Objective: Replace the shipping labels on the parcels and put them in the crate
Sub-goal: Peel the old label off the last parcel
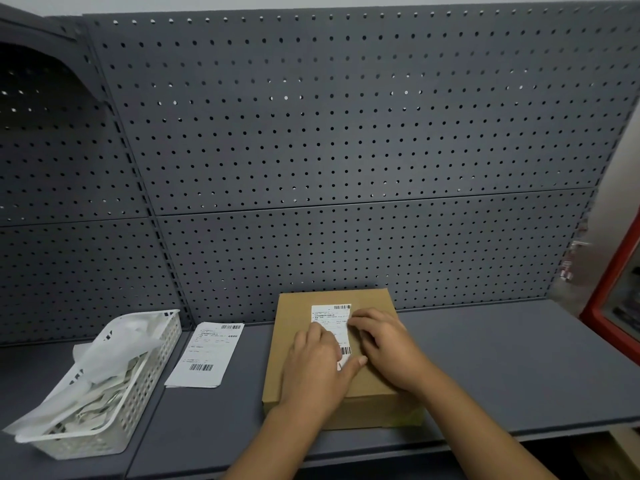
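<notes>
A brown cardboard parcel (298, 317) lies flat on the grey shelf, near the pegboard. A white shipping label (331, 315) with barcodes lies on its top face. My left hand (317, 365) rests on the label's left and lower part with fingers spread flat, thumb across the bottom edge. My right hand (384, 344) presses flat on the label's right edge. Both hands cover much of the label. A second white label sheet (206, 355) lies loose on the shelf to the parcel's left.
A white perforated plastic basket (145, 386) holding crumpled white paper strips sits at the left of the shelf (502, 358). Grey pegboard (346, 133) walls the back. A red-framed object (609, 306) stands at the far right.
</notes>
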{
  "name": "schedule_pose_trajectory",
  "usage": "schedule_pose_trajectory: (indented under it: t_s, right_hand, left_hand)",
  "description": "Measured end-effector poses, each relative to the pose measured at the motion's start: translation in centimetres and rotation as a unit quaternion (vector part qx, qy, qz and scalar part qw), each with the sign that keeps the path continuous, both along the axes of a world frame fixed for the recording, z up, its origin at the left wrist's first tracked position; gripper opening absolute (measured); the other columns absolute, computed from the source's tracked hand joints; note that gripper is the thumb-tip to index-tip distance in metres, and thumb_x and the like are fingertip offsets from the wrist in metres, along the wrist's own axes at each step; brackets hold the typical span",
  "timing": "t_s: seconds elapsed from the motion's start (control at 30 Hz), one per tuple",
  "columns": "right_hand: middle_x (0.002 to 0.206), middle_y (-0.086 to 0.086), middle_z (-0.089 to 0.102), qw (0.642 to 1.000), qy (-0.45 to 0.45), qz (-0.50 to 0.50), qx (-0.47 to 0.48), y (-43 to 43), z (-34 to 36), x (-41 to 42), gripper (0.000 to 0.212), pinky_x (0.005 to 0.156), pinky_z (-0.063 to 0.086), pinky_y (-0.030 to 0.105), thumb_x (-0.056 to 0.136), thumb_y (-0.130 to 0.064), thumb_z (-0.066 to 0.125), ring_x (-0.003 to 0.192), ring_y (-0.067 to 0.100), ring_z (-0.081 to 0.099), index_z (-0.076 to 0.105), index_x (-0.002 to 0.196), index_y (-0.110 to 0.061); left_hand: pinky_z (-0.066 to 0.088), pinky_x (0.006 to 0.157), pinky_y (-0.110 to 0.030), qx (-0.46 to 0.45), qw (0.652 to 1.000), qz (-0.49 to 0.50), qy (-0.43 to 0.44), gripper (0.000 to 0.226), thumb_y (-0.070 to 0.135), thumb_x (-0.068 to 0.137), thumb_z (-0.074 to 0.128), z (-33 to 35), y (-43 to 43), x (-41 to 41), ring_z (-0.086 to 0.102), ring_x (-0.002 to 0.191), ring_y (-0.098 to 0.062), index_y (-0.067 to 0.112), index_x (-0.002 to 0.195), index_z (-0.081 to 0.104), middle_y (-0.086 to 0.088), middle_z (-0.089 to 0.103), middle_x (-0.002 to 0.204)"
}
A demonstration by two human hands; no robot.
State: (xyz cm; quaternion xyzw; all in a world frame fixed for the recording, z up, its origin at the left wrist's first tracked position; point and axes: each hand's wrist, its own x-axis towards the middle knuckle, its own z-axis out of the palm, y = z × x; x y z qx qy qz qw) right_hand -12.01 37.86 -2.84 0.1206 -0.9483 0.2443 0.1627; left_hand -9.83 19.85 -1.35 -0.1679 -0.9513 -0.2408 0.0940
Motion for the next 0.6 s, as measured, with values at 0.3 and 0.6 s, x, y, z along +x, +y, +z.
schedule_pose_trajectory:
  t_s: [0.3,0.6]
  right_hand:
    - [0.133,-0.003,0.063,1.000,-0.003,0.000,-0.022,0.2,0.1,-0.1,0.033,0.105,0.046,0.036,0.101,-0.011,0.053,0.122,0.019,0.057,0.065,0.131,-0.012]
    - [0.140,-0.002,0.058,1.000,-0.020,-0.011,-0.015,0.1,0.4,0.0,0.036,0.106,0.043,0.034,0.103,-0.014,0.049,0.124,0.021,0.053,0.060,0.138,-0.013]
  left_hand:
    - [0.042,0.092,-0.031,0.066,0.998,0.004,0.005,0.030,0.047,0.101,0.056,-0.7,-0.2,-0.3,0.041,0.103,-0.015,0.027,0.079,0.050,0.012,0.047,0.106]
    - [0.047,0.078,-0.038,0.098,0.995,0.018,-0.010,0.020,0.027,0.103,0.055,0.1,-2.0,-1.6,0.055,0.085,-0.019,0.016,0.087,0.054,0.004,0.057,0.094]
